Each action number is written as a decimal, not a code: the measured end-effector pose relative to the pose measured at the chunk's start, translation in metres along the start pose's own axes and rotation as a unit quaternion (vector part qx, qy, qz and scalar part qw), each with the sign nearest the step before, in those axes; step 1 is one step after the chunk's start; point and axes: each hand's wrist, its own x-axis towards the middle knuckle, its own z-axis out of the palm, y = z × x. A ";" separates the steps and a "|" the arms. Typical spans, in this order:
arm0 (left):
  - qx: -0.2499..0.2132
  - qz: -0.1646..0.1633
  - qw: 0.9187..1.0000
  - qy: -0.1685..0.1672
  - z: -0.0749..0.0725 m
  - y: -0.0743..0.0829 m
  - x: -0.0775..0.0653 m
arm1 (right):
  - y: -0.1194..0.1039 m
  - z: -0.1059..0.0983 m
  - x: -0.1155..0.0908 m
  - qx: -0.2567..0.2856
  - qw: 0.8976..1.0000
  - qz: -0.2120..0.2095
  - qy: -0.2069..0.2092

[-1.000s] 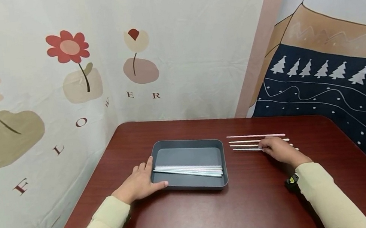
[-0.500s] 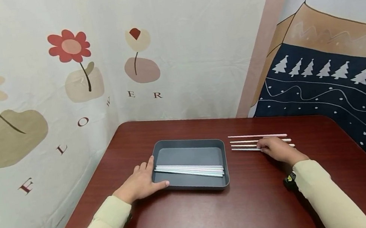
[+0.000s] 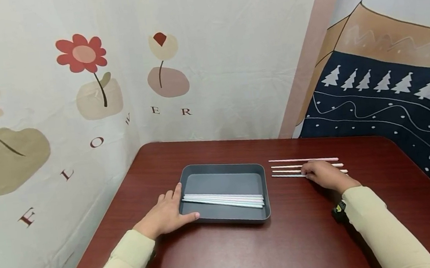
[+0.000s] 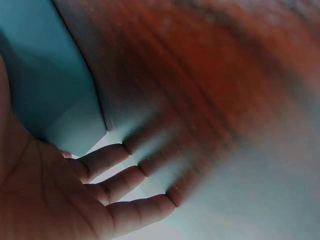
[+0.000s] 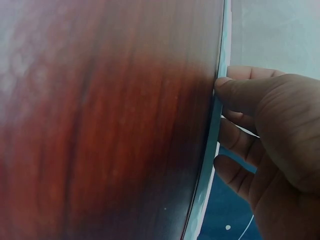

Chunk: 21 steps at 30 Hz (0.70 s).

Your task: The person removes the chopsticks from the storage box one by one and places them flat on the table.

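My left hand [image 3: 166, 214] rests against the left end of a dark grey tray [image 3: 223, 167], its thumb along the near rim. Its fingers look straight and spread in the left wrist view, beside the tray wall [image 4: 55, 85]. Inside the tray lies a bundle of several pale chopsticks [image 3: 222, 200]. To the right, my right hand [image 3: 326, 175] pinches the nearest chopstick [image 3: 288, 176] of a loose row, pale blue-green, between thumb and fingers; its middle is hidden by the hand. The right wrist view shows the thumb on that chopstick [image 5: 207, 155].
Beyond the right hand lie a pink chopstick [image 3: 301, 160] and other pale chopsticks [image 3: 284, 166], roughly parallel. Everything stands on a reddish-brown table [image 3: 229, 256]. Printed cloth [image 3: 230, 61] hangs behind and at both sides.
The nearest chopstick has slid slightly left with my right hand, its left tip now about level with the others. My left hand stays at the tray. The view has shifted slightly.
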 end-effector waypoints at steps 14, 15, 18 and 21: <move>-0.006 -0.005 1.000 -0.006 -0.001 0.001 -0.001 | -0.002 0.000 -0.001 0.011 1.000 0.017 -0.007; -0.007 -0.007 1.000 -0.007 -0.001 0.001 -0.001 | -0.002 0.000 -0.001 0.010 1.000 0.017 -0.006; -0.010 -0.010 1.000 -0.010 -0.002 0.001 -0.001 | -0.003 -0.001 0.000 0.004 1.000 0.019 -0.001; -0.009 -0.010 1.000 -0.010 -0.002 0.001 -0.002 | -0.005 -0.002 0.002 0.004 1.000 0.021 0.002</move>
